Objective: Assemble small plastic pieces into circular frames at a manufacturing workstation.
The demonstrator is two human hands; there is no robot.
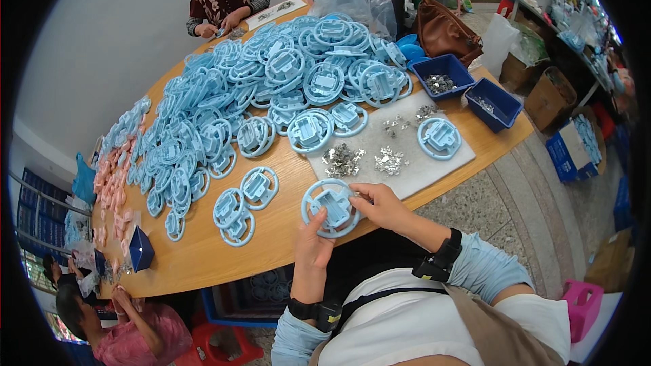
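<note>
A light blue plastic ring-shaped part (333, 205), with a box-like recess in its middle, is held at the table's near edge. My left hand (314, 240) grips its lower left rim, thumb on top. My right hand (380, 205) pinches the right side of the rim; whether a small metal piece is also between those fingers I cannot make out. Just beyond, a whitish board (434, 175) carries small piles of metal clips (342, 160) and another pile of clips (390, 161). A single blue ring part (439, 139) lies flat on the board's right side.
A large heap of blue ring parts (271, 71) covers the table's middle. Two navy bins (444, 76) with metal pieces and a brown bag (447, 30) stand at the far right. Pink parts (112, 176) lie left. Co-workers sit at the far side and the left.
</note>
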